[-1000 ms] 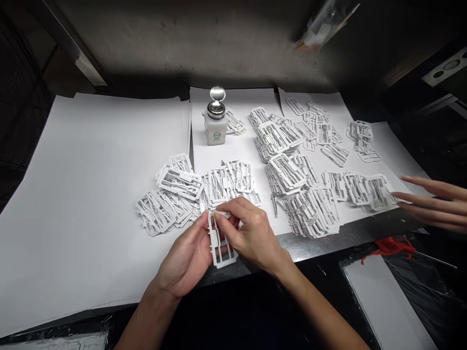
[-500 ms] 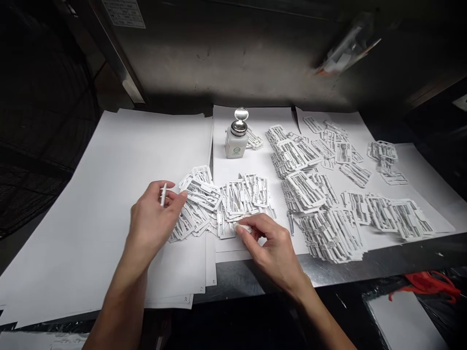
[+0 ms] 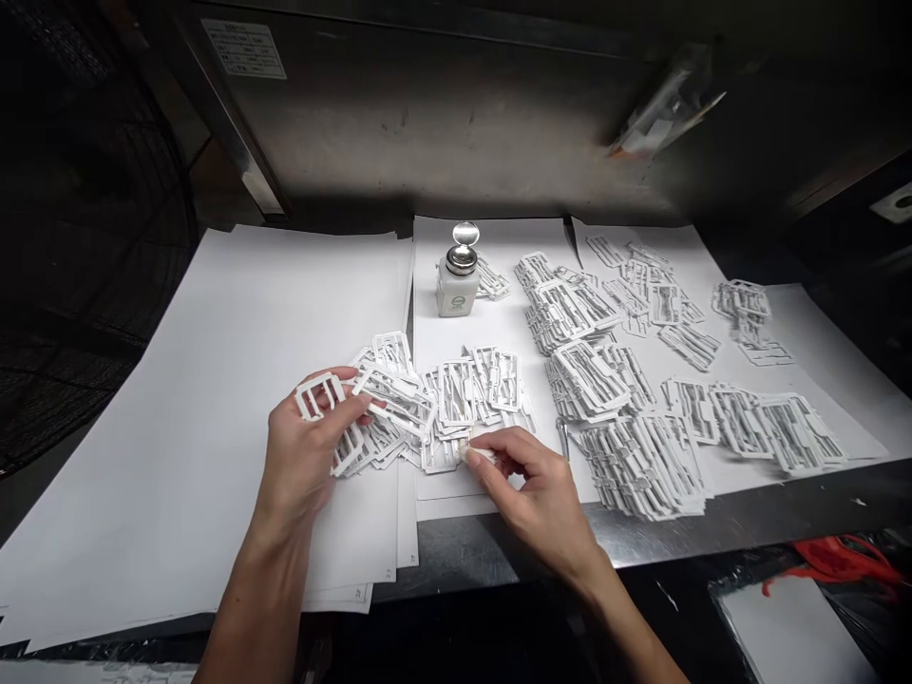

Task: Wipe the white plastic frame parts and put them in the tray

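Note:
My left hand (image 3: 306, 437) is closed on white plastic frames; one frame (image 3: 395, 401) is pinched between thumb and fingers, and another (image 3: 320, 397) shows by the palm. My right hand (image 3: 534, 484) pinches a small thin item (image 3: 467, 445), partly hidden by the fingertips, beside a loose pile of white frames (image 3: 456, 391). More frames lie beneath and beside my left hand. Behind the pile stands a white bottle (image 3: 457, 293) with its metal lid raised.
Stacked white frames (image 3: 641, 465) and scattered ones (image 3: 666, 304) cover the right side. Tweezers (image 3: 563, 439) lie beside the stacks. White paper (image 3: 235, 380) covers the left side. A metal wall (image 3: 427, 133) rises behind, and red material (image 3: 841, 560) lies at lower right.
My left hand has turned and moved slightly right, lifting the pinched frame; the frame by its palm now shows its face. My right hand has barely moved. The view has shifted slightly.

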Action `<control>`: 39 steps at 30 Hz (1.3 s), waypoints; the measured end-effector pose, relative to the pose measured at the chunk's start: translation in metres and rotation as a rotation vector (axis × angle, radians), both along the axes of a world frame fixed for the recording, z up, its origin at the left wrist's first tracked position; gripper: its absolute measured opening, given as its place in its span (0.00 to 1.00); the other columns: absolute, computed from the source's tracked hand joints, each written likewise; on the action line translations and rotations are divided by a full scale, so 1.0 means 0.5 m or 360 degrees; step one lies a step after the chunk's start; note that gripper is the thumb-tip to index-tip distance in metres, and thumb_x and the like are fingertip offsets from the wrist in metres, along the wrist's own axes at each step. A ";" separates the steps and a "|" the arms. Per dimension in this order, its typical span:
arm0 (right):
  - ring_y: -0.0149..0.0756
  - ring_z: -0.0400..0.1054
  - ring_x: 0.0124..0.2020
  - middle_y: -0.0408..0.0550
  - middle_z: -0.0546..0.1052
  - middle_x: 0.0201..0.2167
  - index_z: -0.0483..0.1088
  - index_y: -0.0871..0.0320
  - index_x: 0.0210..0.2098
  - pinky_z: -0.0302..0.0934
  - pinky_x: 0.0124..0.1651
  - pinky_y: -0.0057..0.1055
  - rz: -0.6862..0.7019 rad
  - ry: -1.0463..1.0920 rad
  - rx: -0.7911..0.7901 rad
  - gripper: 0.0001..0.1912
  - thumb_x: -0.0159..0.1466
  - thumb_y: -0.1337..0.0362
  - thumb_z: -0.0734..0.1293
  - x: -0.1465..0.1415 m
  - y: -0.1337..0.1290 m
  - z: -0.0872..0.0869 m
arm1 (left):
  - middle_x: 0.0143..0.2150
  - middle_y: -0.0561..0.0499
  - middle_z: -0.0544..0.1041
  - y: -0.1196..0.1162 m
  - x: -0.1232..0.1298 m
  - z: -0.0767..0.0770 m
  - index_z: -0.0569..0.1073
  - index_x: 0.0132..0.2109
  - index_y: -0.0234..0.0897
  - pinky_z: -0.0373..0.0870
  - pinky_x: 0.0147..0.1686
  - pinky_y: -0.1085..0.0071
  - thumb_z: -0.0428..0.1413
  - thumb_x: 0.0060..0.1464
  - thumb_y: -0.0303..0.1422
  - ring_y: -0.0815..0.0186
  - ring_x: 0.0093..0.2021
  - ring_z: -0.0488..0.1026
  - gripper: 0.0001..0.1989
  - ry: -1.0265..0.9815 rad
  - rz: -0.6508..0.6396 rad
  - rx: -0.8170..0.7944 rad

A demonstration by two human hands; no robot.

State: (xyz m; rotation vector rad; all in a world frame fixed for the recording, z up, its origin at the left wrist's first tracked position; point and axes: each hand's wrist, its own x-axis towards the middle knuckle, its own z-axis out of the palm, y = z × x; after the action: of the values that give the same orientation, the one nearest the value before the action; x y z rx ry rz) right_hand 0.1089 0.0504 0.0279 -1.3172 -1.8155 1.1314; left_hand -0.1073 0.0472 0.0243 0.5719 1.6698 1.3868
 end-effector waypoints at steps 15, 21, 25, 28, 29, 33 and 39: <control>0.29 0.66 0.29 0.48 0.72 0.34 0.72 0.61 0.40 0.64 0.32 0.26 0.0112 0.0103 0.0275 0.08 0.63 0.67 0.63 -0.031 -0.008 0.019 | 0.29 0.56 0.70 -0.074 0.113 0.000 0.70 0.41 0.40 0.64 0.29 0.78 0.64 0.40 0.28 0.72 0.28 0.66 0.18 -0.0157 -0.0448 -0.0017; 0.29 0.65 0.28 0.47 0.72 0.33 0.72 0.60 0.39 0.64 0.32 0.27 0.0056 -0.0070 0.0306 0.07 0.63 0.68 0.62 0.002 0.000 0.010 | 0.29 0.56 0.70 -0.075 0.114 0.002 0.71 0.41 0.41 0.65 0.29 0.76 0.65 0.39 0.30 0.71 0.28 0.66 0.19 -0.0234 -0.0408 -0.0084; 0.29 0.65 0.28 0.46 0.72 0.32 0.72 0.59 0.38 0.63 0.34 0.28 -0.0029 -0.0109 0.0243 0.06 0.63 0.68 0.64 0.024 0.003 0.016 | 0.30 0.56 0.70 -0.075 0.109 -0.012 0.71 0.42 0.41 0.66 0.29 0.74 0.64 0.40 0.30 0.70 0.28 0.68 0.19 -0.0313 -0.0418 -0.0134; 0.29 0.65 0.28 0.46 0.71 0.31 0.72 0.60 0.38 0.62 0.33 0.26 0.0069 -0.0132 0.0188 0.07 0.63 0.68 0.63 0.026 -0.005 0.021 | 0.30 0.56 0.71 -0.072 0.112 -0.014 0.72 0.41 0.41 0.68 0.29 0.73 0.65 0.39 0.29 0.69 0.28 0.69 0.19 -0.0348 -0.0370 -0.0161; 0.29 0.65 0.28 0.46 0.71 0.31 0.72 0.60 0.38 0.62 0.32 0.26 0.0111 -0.0154 0.0164 0.07 0.63 0.68 0.63 0.027 -0.011 0.021 | 0.30 0.56 0.71 -0.070 0.113 -0.013 0.72 0.41 0.41 0.68 0.29 0.73 0.65 0.39 0.29 0.69 0.28 0.70 0.19 -0.0352 -0.0321 -0.0164; 0.29 0.65 0.28 0.46 0.70 0.31 0.71 0.59 0.37 0.62 0.31 0.25 0.0218 -0.0199 0.0056 0.06 0.63 0.68 0.62 0.047 -0.040 0.011 | 0.28 0.57 0.71 -0.059 0.112 -0.008 0.72 0.40 0.39 0.68 0.27 0.77 0.66 0.37 0.28 0.71 0.28 0.70 0.20 -0.0349 -0.0052 -0.0168; 0.29 0.64 0.26 0.45 0.69 0.29 0.71 0.58 0.36 0.61 0.30 0.25 0.0156 -0.0198 -0.0036 0.06 0.63 0.68 0.62 0.071 -0.066 0.009 | 0.28 0.57 0.73 -0.052 0.114 -0.007 0.73 0.40 0.39 0.69 0.28 0.77 0.65 0.37 0.28 0.70 0.29 0.72 0.19 -0.0336 0.0014 -0.0151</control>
State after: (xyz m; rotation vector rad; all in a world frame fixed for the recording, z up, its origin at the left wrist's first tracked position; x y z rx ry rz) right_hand 0.1447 0.0175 0.0323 -1.3509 -1.9820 1.1467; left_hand -0.0503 0.0213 0.0208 0.3514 1.5592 1.3185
